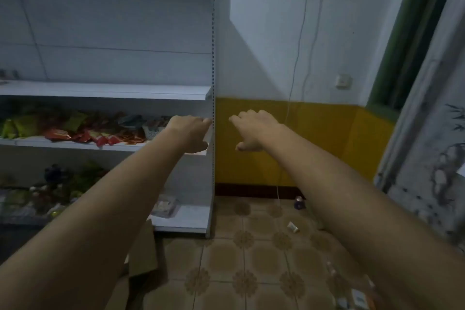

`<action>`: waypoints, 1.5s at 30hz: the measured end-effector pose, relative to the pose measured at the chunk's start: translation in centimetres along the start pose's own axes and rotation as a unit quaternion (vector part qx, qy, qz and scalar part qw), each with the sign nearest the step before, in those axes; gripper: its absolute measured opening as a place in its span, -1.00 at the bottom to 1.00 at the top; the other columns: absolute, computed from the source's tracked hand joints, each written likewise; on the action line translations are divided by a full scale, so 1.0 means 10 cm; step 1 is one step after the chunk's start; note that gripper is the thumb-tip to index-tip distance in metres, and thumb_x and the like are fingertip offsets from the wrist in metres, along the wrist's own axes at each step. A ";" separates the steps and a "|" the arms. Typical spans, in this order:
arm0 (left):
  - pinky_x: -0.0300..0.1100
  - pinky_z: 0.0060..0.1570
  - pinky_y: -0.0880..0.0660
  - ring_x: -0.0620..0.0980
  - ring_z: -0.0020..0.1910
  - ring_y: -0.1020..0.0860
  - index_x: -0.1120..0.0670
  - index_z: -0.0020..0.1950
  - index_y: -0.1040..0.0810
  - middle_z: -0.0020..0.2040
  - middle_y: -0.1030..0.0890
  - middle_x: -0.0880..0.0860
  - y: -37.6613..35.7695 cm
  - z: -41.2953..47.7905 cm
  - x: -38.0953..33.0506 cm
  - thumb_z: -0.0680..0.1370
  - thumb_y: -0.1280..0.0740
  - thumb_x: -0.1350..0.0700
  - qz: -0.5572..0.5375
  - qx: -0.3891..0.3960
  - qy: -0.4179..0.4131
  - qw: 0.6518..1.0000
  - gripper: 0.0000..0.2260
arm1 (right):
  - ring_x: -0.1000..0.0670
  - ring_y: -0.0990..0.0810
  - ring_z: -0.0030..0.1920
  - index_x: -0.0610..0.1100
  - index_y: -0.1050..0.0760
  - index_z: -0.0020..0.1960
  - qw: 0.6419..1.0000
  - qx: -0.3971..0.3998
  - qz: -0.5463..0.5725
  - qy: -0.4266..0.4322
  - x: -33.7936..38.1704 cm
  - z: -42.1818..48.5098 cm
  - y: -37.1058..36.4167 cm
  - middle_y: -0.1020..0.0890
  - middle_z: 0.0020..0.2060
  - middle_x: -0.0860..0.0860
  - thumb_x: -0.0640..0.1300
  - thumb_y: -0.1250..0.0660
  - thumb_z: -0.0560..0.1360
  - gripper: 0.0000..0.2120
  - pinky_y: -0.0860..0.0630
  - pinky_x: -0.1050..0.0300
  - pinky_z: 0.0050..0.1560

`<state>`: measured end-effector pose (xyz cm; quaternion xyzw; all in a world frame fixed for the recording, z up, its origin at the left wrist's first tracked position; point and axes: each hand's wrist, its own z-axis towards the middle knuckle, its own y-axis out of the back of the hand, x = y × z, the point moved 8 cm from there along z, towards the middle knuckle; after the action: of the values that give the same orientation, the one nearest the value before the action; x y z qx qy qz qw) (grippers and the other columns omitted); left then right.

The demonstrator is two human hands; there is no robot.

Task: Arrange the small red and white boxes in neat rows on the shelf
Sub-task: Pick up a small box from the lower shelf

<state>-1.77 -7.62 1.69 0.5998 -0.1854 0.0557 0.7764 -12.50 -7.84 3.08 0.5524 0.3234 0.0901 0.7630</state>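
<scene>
Both my arms stretch forward at the right end of a white metal shelf unit (108,93). My left hand (191,133) hovers in front of the right end of the snack shelf (75,145), fingers loosely curved, holding nothing. My right hand (254,131) hangs in the air before the yellow wall, past the shelf's upright post (214,58), fingers relaxed and empty. At the bottom right corner, small red and white boxes (359,297) lie on the floor, blurred.
Snack packets (75,128) fill the middle shelf and more goods (50,191) crowd the lower one. A cardboard box (143,254) stands on the tiled floor under my left arm. A small bottle (299,202) and a scrap (293,227) lie on the floor. A cable (299,58) hangs down the wall.
</scene>
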 end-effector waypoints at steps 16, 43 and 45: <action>-0.01 -0.05 -0.45 0.10 0.17 -0.49 0.02 0.36 -0.28 0.24 -0.49 0.05 -1.38 1.71 0.18 0.51 -0.22 -0.12 0.012 0.122 0.048 0.991 -0.54 | -0.09 -0.48 0.11 -0.09 -0.27 0.32 0.991 0.074 0.013 0.114 -0.65 1.60 -1.45 -0.48 0.16 -0.09 0.20 -0.32 0.41 -0.40 -0.46 0.03 -0.01; 0.02 0.17 -0.39 0.11 0.26 -0.40 0.05 0.39 -0.26 0.31 -0.43 0.11 -4.92 4.11 1.81 0.53 -0.20 -0.11 -0.117 0.291 -0.041 0.949 -0.53 | -0.14 -0.41 0.22 -0.09 -0.26 0.37 0.944 0.210 0.251 0.045 0.21 5.31 -4.42 -0.43 0.25 -0.12 0.08 -0.26 0.48 -0.48 -0.38 -0.05 0.13; 0.03 0.18 -0.39 0.10 0.27 -0.39 0.04 0.40 -0.24 0.33 -0.42 0.09 -5.05 4.27 1.83 0.54 -0.20 -0.12 -0.120 0.296 -0.047 0.947 -0.51 | -0.15 -0.39 0.25 -0.10 -0.25 0.38 0.930 0.206 0.306 0.004 0.21 5.60 -4.61 -0.41 0.28 -0.13 0.08 -0.28 0.48 -0.45 -0.39 -0.07 0.17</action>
<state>21.31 -64.61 -28.72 0.8222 -0.1235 -0.0143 0.5555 12.21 -67.97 -29.24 0.7691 0.1535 0.2529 0.5666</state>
